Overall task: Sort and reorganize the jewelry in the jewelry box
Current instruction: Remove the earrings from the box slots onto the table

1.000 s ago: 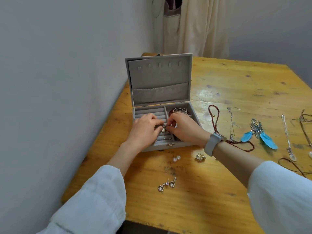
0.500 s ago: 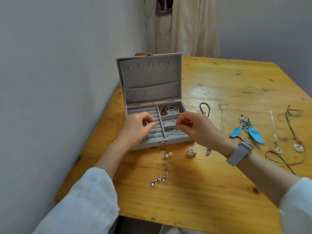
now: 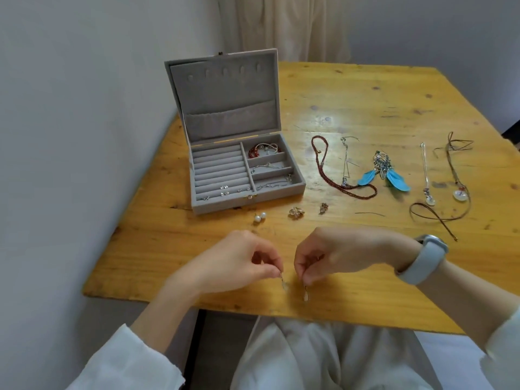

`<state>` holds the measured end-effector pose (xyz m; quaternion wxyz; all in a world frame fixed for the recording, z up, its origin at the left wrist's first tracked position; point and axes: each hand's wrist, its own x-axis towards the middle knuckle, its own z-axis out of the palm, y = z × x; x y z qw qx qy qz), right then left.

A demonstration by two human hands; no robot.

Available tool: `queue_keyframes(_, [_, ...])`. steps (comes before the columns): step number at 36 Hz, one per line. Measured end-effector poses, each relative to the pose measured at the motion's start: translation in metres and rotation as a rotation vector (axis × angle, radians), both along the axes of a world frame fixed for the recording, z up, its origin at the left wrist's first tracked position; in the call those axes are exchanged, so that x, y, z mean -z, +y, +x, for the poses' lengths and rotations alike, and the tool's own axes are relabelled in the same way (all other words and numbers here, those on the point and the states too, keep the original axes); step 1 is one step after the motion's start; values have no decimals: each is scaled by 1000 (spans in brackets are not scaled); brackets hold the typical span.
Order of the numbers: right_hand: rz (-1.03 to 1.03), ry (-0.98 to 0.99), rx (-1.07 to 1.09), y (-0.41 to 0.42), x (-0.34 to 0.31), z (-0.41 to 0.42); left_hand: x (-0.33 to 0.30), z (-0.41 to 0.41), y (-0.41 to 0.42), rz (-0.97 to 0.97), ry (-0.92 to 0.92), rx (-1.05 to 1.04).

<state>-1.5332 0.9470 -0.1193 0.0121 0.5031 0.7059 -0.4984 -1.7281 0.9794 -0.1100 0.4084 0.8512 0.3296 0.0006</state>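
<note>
Nearest me, my left hand [image 3: 225, 266] pinches one small drop earring [image 3: 284, 285] by its hook, and my right hand [image 3: 337, 257] pinches its mate [image 3: 306, 296] the same way, both hanging just above the table [image 3: 365, 108] edge. I hold them side by side, I think, to check that they match as a pair. Each looks pale and glassy on a thin metal hook, too small to make out more. Beyond my hands lie two pearl studs [image 3: 260, 217] and a gold brooch [image 3: 296, 212], loose in front of the jewelry box [image 3: 281, 192]. It stands open, grey and velvety, with studs in its ring rolls and a red bracelet [image 3: 254, 151] in a back compartment.
</note>
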Motion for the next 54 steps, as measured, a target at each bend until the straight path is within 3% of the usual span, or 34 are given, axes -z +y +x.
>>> queue_keyframes(9, [258, -19, 251, 5, 16, -3, 21, 14, 9, 258, 60, -138])
queue_keyframes(24, [559, -69, 465, 8, 39, -8, 40, 28, 18, 327, 54, -270])
queue_keyframes(34, [630, 6, 485, 15, 34, -8, 40, 13, 30, 443, -171, -435])
queue_keyframes(41, [739, 66, 453, 54, 15, -26, 33, -21, 61, 635, -123, -635])
queue_keyframes(46, [846, -39, 371, 98, 17, -53, 41, -37, 84, 686, -35, -741])
queue_keyframes(54, [929, -247, 176, 123, 32, -71, 50, -43, 95, 688, -7, -698])
